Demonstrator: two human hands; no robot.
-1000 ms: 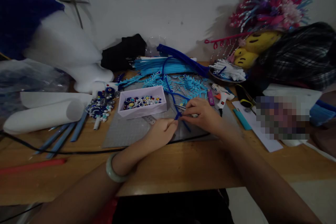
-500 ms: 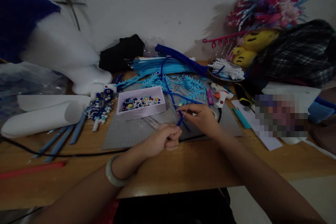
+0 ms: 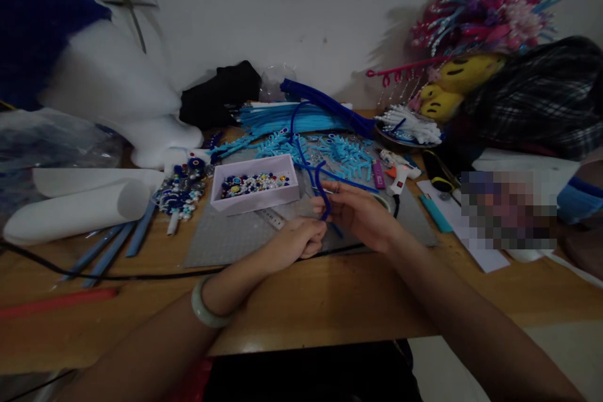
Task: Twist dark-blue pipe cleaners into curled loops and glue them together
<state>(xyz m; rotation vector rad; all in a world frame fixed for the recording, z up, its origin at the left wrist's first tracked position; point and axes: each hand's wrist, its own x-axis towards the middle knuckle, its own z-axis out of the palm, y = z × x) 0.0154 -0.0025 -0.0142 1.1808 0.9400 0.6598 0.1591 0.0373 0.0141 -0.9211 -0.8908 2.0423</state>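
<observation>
My left hand [image 3: 301,240] is closed in a pinch on the lower end of a dark blue pipe cleaner [image 3: 323,191], which stands up in a wavy curve. Close on its right, my right hand [image 3: 360,210] has its fingers curled beside the stem. A slim metal tool [image 3: 325,189] shows at those fingers; its kind is too small to make out. Beneath both hands lies a grey cutting mat [image 3: 226,242]. Just behind them are light blue pipe-cleaner branches [image 3: 346,157] and a long dark blue pipe cleaner [image 3: 301,154].
A white box [image 3: 254,201] of beads stands left of my hands, with a ruler [image 3: 271,218] in front. To the right are a purple lighter [image 3: 377,174], a glue gun [image 3: 399,179] and a teal cutter [image 3: 434,212]. Bundled pipe cleaners [image 3: 292,119] lie at the back.
The blue pipe cleaner now rises in a longer wavy curve above my left hand. My right hand's fingers have loosened and turned beside it; my left hand stays nearly in place.
</observation>
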